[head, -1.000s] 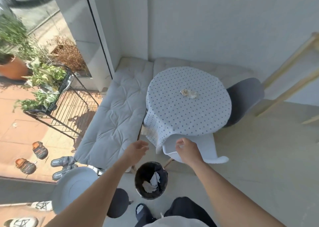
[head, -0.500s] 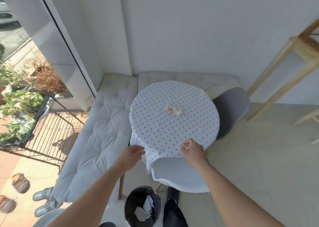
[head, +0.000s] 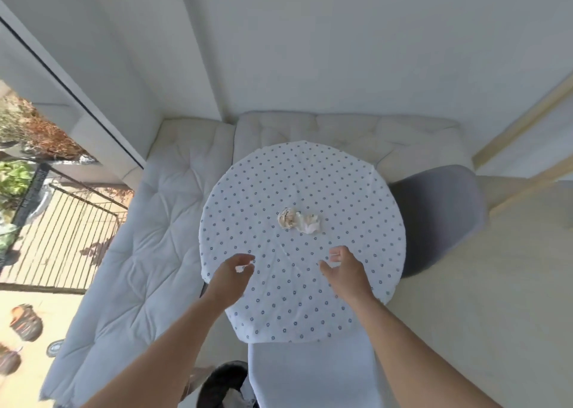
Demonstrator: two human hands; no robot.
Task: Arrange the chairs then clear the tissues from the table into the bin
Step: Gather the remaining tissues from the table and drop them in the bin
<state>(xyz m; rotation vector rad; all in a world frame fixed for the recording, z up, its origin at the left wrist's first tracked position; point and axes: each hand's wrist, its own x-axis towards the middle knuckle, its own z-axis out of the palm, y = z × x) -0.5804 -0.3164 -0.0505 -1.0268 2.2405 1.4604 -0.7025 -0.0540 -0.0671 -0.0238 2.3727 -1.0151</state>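
Note:
Two crumpled tissues (head: 298, 220) lie together at the middle of the round table (head: 248, 190), which wears a white dotted cloth. Both my hands hover over the table's near half, short of the tissues. My left hand (head: 232, 275) has its fingers curled loosely apart and holds nothing. My right hand (head: 344, 269) is open and empty. A white chair (head: 310, 373) is tucked under the table's near edge. A grey chair (head: 440, 215) stands at the table's right side. The black bin (head: 223, 383) with paper in it shows at the bottom edge, left of the white chair.
White cushioned benches (head: 148, 252) run along the left and the back wall. A black wire rack (head: 62, 227) with plants stands outside on the left, with shoes (head: 26, 322) on the ground. A wooden frame (head: 527, 147) leans at the right.
My view has moved forward and over the table. Both hands have left the white chair's back and risen over the tablecloth toward the tissues.

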